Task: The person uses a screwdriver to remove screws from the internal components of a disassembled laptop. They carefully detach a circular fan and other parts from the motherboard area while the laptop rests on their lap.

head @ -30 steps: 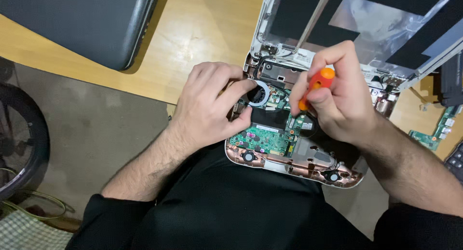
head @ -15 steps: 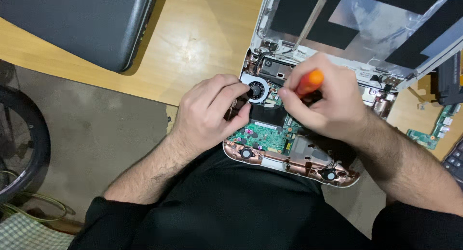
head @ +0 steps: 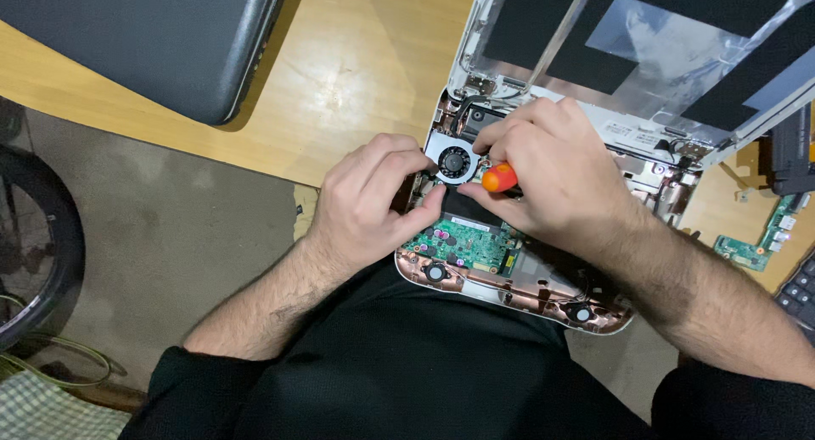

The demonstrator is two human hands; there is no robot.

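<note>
A pale wooden desk (head: 340, 75) with a worn, glossy top carries an opened laptop (head: 543, 262), its base stripped to coppery plastic and a green circuit board (head: 463, 245). Left of the laptop lies a closed dark laptop (head: 144, 41), cut off by the frame. The right hand (head: 552, 177) is closed around an orange-handled screwdriver (head: 499, 177) just right of the round fan (head: 455, 162); its tip is hidden. The left hand (head: 369, 202) rests curled on the laptop's left edge, fingers touching the fan housing, holding nothing visible.
</note>
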